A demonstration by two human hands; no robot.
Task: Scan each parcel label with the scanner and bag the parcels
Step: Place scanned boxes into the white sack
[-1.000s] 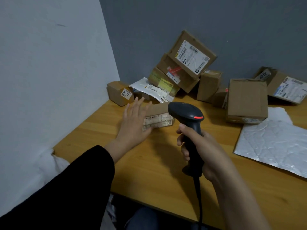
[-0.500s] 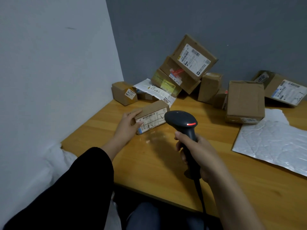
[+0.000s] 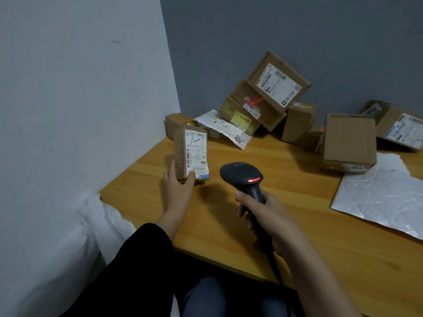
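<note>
My left hand (image 3: 177,187) grips the lower end of a small cardboard parcel (image 3: 191,153) and holds it upright above the wooden table (image 3: 320,236), its white barcode label facing me. My right hand (image 3: 265,216) grips the handle of a black barcode scanner (image 3: 242,177). The scanner's head is just right of the parcel and shows a red light on top. Its cable runs down past the table's front edge.
A heap of cardboard parcels (image 3: 270,97) leans against the grey back wall, with a white mailer (image 3: 226,128) in front. More boxes (image 3: 349,143) stand at the right. A silver bubble mailer (image 3: 386,197) lies flat on the right. A white bag (image 3: 91,236) hangs left of the table.
My left hand took hold of the small parcel, lifted it off the table and turned it upright with the label towards me. The scanner stayed about where it was.
</note>
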